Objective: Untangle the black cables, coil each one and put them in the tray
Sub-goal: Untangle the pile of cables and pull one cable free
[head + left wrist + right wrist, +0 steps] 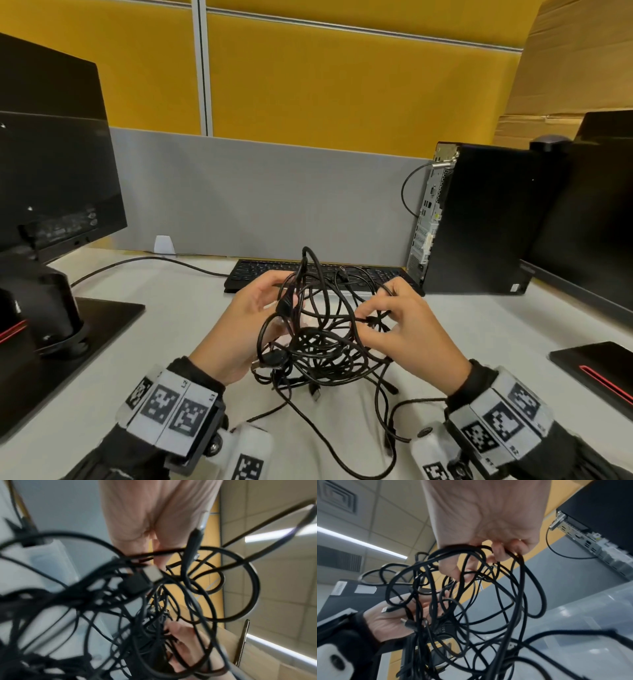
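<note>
A tangle of black cables hangs between both hands above the white desk. My left hand grips the left side of the bundle, thumb and fingers curled round strands near a thick plug. On the right side my right hand pinches a thin strand. Loose ends trail onto the desk toward me. The left wrist view shows a metal USB plug in the blurred tangle. In the right wrist view loops hang from my right hand's fingers. A clear plastic container lies below the loops.
A black keyboard lies just behind the hands. A PC tower stands at the back right, beside a monitor. Another monitor on its stand is at the left. A grey partition closes the desk's far edge.
</note>
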Demonstrator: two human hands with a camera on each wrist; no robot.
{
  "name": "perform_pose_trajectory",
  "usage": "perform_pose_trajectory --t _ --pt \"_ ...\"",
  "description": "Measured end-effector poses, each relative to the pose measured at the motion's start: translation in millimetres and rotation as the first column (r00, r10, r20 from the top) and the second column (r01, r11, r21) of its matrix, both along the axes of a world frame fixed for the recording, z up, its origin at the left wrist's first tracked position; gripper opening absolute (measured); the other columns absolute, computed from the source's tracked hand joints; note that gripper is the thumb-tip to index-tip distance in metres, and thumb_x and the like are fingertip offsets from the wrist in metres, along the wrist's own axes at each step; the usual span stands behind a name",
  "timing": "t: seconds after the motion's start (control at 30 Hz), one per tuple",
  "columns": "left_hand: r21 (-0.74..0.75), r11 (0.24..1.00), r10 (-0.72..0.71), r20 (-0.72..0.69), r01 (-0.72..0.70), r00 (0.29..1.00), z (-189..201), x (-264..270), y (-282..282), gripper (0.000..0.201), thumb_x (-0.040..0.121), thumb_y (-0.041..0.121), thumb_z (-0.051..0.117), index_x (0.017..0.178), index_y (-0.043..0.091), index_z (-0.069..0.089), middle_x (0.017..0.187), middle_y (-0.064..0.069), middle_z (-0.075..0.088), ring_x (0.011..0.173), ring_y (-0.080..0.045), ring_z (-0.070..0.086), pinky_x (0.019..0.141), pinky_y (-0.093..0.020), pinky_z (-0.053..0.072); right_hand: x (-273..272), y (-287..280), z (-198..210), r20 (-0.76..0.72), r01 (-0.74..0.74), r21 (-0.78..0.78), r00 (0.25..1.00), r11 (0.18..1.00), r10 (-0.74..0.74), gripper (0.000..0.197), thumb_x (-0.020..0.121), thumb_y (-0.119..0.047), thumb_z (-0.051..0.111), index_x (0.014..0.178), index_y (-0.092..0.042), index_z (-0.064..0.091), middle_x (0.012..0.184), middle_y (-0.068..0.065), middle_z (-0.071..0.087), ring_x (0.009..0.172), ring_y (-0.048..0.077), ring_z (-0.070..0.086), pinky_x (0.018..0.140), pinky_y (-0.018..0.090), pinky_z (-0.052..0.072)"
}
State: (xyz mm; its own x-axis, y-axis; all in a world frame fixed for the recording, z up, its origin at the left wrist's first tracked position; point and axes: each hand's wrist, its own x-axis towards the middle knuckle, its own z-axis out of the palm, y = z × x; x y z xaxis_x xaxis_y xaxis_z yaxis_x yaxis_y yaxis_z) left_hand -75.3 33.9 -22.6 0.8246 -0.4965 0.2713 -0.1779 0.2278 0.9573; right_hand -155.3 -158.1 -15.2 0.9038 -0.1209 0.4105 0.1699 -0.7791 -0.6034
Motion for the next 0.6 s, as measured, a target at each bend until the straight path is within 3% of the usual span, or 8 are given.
perform_pose_trajectory --t 0.1,0.2,0.3,0.37,0.47,0.53,0.6 --pt "0.027 0.998 0.064 -0.006 -0.064 0.998 0 3 3 0.022 0.091 0.006 0.054 0.103 0.022 0.064 0.089 0.001 0.06 0.066 -0.011 0.056 0.066 -0.026 0.051 -1 -1 6 -0.02 0.013 -0.071 1.0 0.997 -0.014 0.016 0.074 -0.03 0.068 0.065 -0.041 0.059 0.079 -0.008 0.036 0.071 0.004 0.039 0.067 0.018 0.035" --pt "0.022 0.996 0.085 -0.026 -0.084 0.996 1 2 2 0.024 0.091 0.002 0.054 0.101 0.021 0.064 0.089 0.006 0.061 0.063 -0.008 0.054 0.069 -0.03 0.05 0 -3 9 -0.063 0.026 -0.167 0.997 0.986 -0.037 0.023 0.078 -0.03 0.066 0.063 -0.042 0.053 0.077 -0.007 0.035 0.07 0.005 0.038 0.06 0.018 0.031" --pt "0.022 0.994 0.107 -0.04 -0.106 0.993 4 5 5 0.029 0.09 -0.003 0.052 0.104 0.021 0.064 0.097 0.002 0.06 0.068 -0.011 0.05 0.054 -0.02 0.048 -1 -7 10 -0.083 0.047 -0.23 0.994 0.972 -0.067 0.019 0.079 -0.032 0.064 0.065 -0.04 0.052 0.077 -0.008 0.037 0.069 0.006 0.039 0.059 0.02 0.033" --pt "0.01 0.995 0.101 -0.025 -0.101 0.995 6 9 11 0.033 0.088 -0.004 0.054 0.108 0.021 0.063 0.107 -0.004 0.056 0.074 -0.014 0.048 0.052 -0.019 0.045 -2 -11 10 -0.086 0.054 -0.246 0.993 0.968 -0.077 0.021 0.079 -0.031 0.062 0.064 -0.039 0.049 0.074 -0.008 0.039 0.066 0.007 0.039 0.059 0.022 0.033" --pt "0.092 0.99 0.097 0.139 -0.111 0.985 7 11 19 0.04 0.083 -0.004 0.063 0.11 0.026 0.061 0.119 0.002 0.055 0.079 -0.009 0.06 0.063 -0.02 0.051 -4 -17 12 -0.083 0.058 -0.272 0.993 0.961 -0.084 0.023 0.079 -0.03 0.061 0.063 -0.038 0.047 0.071 -0.008 0.041 0.064 0.007 0.04 0.058 0.021 0.032" --pt "0.165 0.978 0.08 0.259 -0.126 0.962 8 10 21 0.054 0.078 -0.012 0.065 0.112 0.029 0.059 0.121 0.008 0.051 0.087 -0.008 0.06 0.071 -0.019 0.054 -4 -20 12 -0.072 0.058 -0.272 0.994 0.96 -0.081 0.021 0.079 -0.03 0.061 0.064 -0.036 0.049 0.071 -0.008 0.042 0.064 0.007 0.041 0.058 0.021 0.031" --pt "0.254 0.933 0.145 0.381 -0.255 0.913 6 12 21 0.059 0.077 -0.014 0.065 0.11 0.034 0.056 0.119 0.012 0.041 0.092 -0.009 0.054 0.074 -0.018 0.053 -5 -22 11 -0.064 0.044 -0.264 0.996 0.964 -0.063 0.018 0.078 -0.029 0.061 0.064 -0.034 0.051 0.07 -0.008 0.044 0.064 0.007 0.041 0.058 0.021 0.031"
